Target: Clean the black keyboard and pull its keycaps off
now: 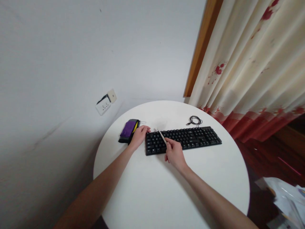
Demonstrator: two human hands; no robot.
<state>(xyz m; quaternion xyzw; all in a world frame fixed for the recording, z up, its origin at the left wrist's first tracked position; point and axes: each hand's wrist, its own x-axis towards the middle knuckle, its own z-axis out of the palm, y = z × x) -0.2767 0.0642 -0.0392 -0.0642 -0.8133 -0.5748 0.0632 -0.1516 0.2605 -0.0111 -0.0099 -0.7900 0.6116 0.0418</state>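
A black keyboard (190, 136) lies slightly askew across the round white table. My right hand (175, 152) is closed around a thin pale brush-like stick (162, 136), which slants up and left over the keys. Its far tip is near the keyboard's back edge; blur hides whether it touches. At the back left corner of the keyboard, my left hand (140, 136) has its fingers bent against the edge, gripping it. Just left of that hand lies a cloth bundle (128, 128) in purple, black and yellow, partly covered by the hand.
The keyboard's coiled black cable (195, 120) rests behind it on the white table (152, 190). A wall with a socket (103, 106) stands at the left and back. A floral curtain (238, 70) hangs at right, and white plastic bags (283, 194) are at lower right.
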